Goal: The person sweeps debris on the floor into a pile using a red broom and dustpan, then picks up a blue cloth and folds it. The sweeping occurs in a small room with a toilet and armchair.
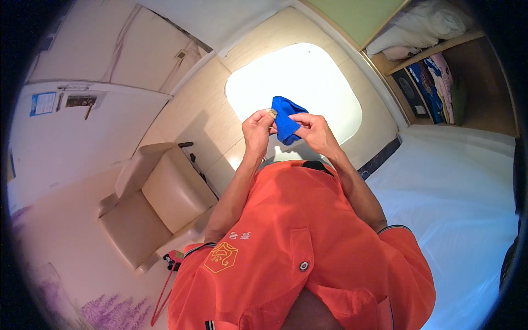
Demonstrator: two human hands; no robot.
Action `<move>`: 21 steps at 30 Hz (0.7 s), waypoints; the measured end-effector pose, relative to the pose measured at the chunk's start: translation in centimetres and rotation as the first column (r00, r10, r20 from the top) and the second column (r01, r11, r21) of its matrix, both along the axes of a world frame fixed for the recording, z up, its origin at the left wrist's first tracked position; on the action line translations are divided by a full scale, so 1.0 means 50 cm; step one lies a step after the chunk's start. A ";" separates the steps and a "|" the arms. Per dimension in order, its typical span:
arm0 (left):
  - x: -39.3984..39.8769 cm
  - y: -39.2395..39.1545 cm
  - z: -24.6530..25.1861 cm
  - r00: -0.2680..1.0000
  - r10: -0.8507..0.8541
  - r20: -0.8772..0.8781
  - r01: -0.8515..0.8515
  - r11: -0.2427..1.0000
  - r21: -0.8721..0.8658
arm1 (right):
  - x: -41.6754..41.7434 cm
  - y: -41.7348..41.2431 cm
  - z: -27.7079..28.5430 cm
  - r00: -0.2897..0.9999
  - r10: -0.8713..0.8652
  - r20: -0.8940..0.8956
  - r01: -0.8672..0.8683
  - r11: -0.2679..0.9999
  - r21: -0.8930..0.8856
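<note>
A blue cloth (285, 119), small and partly folded, is stretched between my two hands above a white table top with rounded corners. My left hand (260, 126) pinches its left edge between thumb and fingers; a small yellowish thing shows at the thumb tip, too small to identify. With thumb and fingers, my right hand (313, 128) grips the cloth's right side. Some of the fingertips are hidden behind the cloth.
The brightly lit white table top (293, 82) lies beyond my hands. To the left stands a beige padded armchair (165, 198). A white-covered bed (449, 206) lies to the right, below an open wooden shelf (437, 49) holding bedding and folded clothes. A door (82, 136) is at far left.
</note>
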State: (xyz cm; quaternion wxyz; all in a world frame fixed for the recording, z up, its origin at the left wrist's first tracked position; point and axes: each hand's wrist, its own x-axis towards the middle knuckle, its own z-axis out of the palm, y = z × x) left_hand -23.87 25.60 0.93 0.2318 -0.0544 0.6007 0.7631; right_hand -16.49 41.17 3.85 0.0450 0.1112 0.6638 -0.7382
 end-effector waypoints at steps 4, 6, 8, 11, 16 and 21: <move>0.008 0.014 0.019 0.998 -0.058 0.027 0.060 0.995 -0.084 | -0.006 -0.005 -0.024 0.999 -0.010 0.049 0.010 1.000 -0.017; 0.017 0.018 0.010 0.998 -0.050 -0.024 0.050 0.998 -0.024 | -0.006 -0.006 -0.033 0.997 -0.037 0.067 0.040 0.999 -0.032; 0.020 0.016 0.005 0.995 -0.072 -0.065 0.073 0.997 0.011 | -0.006 -0.011 -0.032 0.993 -0.088 0.081 0.090 0.996 -0.024; 0.005 0.004 0.013 0.980 -0.182 0.085 0.168 0.975 0.145 | -0.009 -0.006 -0.033 0.982 -0.164 0.097 0.177 0.974 -0.140; 0.021 0.013 0.038 0.944 -0.321 -0.074 0.328 0.936 0.128 | -0.015 0.002 -0.026 0.968 -0.202 0.150 0.210 0.977 -0.039; 0.004 0.006 -0.003 0.953 -0.302 -0.031 0.303 0.952 0.049 | -0.017 0.006 -0.023 0.977 -0.160 0.143 0.173 0.981 -0.085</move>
